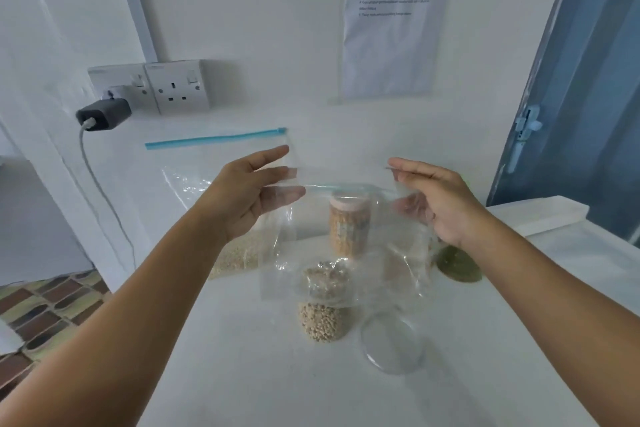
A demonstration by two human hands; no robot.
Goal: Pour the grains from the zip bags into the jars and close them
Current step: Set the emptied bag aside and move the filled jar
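My left hand (254,192) and my right hand (434,199) hold up a clear zip bag (346,253) by its two top corners, stretched between them above the white table (242,357). A few beige grains sit in the bag's bottom fold. Directly below it stands an open jar (323,321) filled with beige grains. Behind the bag a closed jar (349,222) with yellow grains and a pale lid stands upright. A clear round lid (393,341) lies flat to the right of the open jar.
A bag of whitish grains (235,258) lies under my left wrist. A green-grain bag (459,263) lies under my right wrist. An empty zip bag with a blue seal strip (214,139) lies at the back. Wall sockets with a charger (104,113) are at back left.
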